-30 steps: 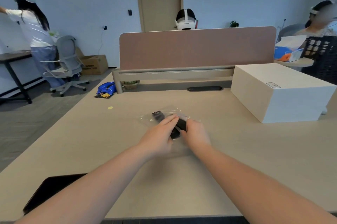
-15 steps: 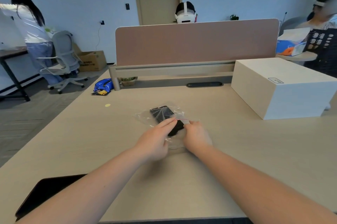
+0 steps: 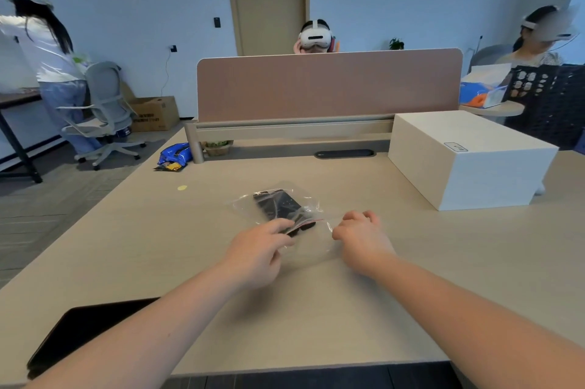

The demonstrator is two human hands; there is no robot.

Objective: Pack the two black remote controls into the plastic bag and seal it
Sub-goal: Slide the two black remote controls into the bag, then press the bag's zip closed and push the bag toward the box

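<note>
Clear plastic bag (image 3: 278, 208) lies flat on the beige desk (image 3: 126, 246), roughly mid-desk, w/ the black remote controls (image 3: 278, 205) inside it; they read as one dark mass, can't separate the two. Their near ends sit at the bag's mouth, by the red zip line (image 3: 311, 220).

Left hand (image 3: 258, 251) is at 7 o'clock of the bag, thumb and forefinger pinched narrow on the bag's near edge, right over the remotes' near end. Right hand (image 3: 361, 235) is at 4 o'clock of the bag, fingers curled in; it looks closed on the bag's right corner but the clear film there is too faint, so can't tell if it actually grips. Hands are apart, w/ a stretch of bag edge between them.

White box (image 3: 468, 160) stands at 2 o'clock of the bag, well apart. Dark tablet (image 3: 79, 331) lies at 7 o'clock near the desk's front edge, partly under the left forearm. Blue snack pack (image 3: 174, 154) at 11 o'clock, by the divider (image 3: 329, 86) post.
</note>
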